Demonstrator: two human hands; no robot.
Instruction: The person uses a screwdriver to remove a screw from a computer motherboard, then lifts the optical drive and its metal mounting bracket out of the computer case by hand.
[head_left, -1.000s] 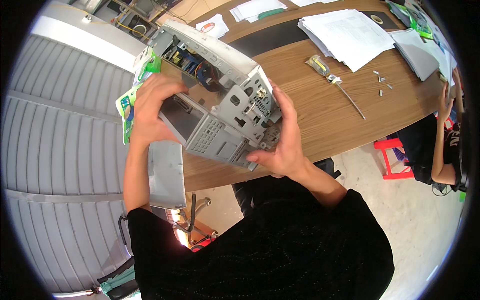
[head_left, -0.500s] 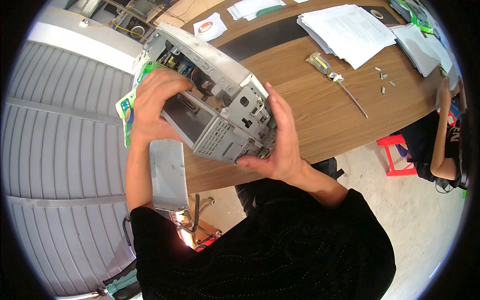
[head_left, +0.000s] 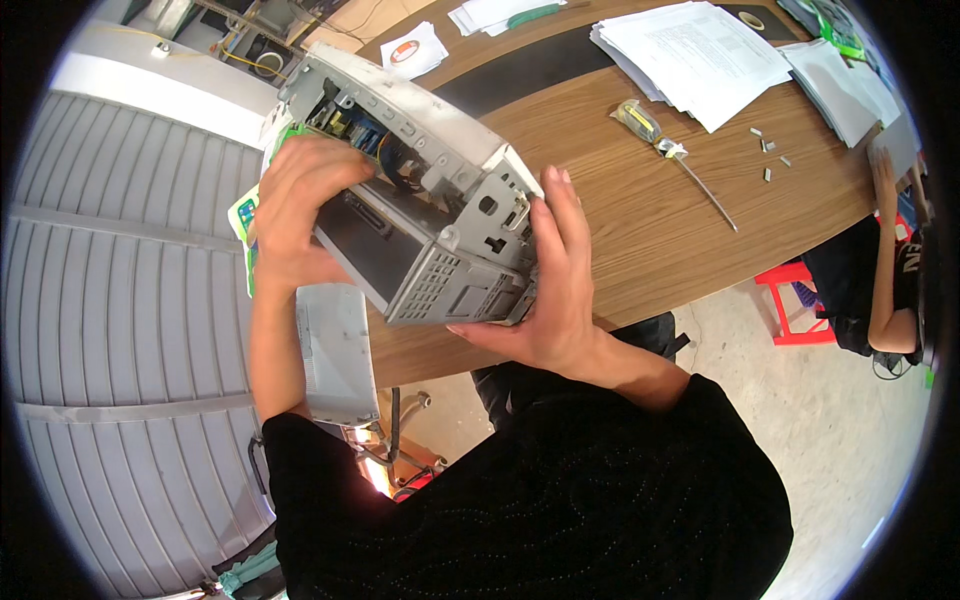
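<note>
An opened computer case [head_left: 440,285] of bare grey metal is tilted over the table. Wires and boards show through its open side. My left hand [head_left: 300,205] is closed round the left edge of the case, its fingers curled over the rim beside a dark flat panel. My right hand [head_left: 555,285] grips the near right corner, with the thumb under the lower edge and the fingers up along the pale outer side. A grey cover panel [head_left: 336,345] stands by the table edge below my left wrist.
On the wooden table [head_left: 640,250], a clear-handled screwdriver [head_left: 640,125] lies right of the case, near several small metal pieces [head_left: 768,146]. Paper stacks [head_left: 700,60] lie farther back. Another person's arm [head_left: 886,270] rests at the right edge by a red stool [head_left: 795,320].
The case has turned slightly and shifted a little left in my hands. My right hand has slid left with its fingers closer together; my left hand has moved slightly left.
</note>
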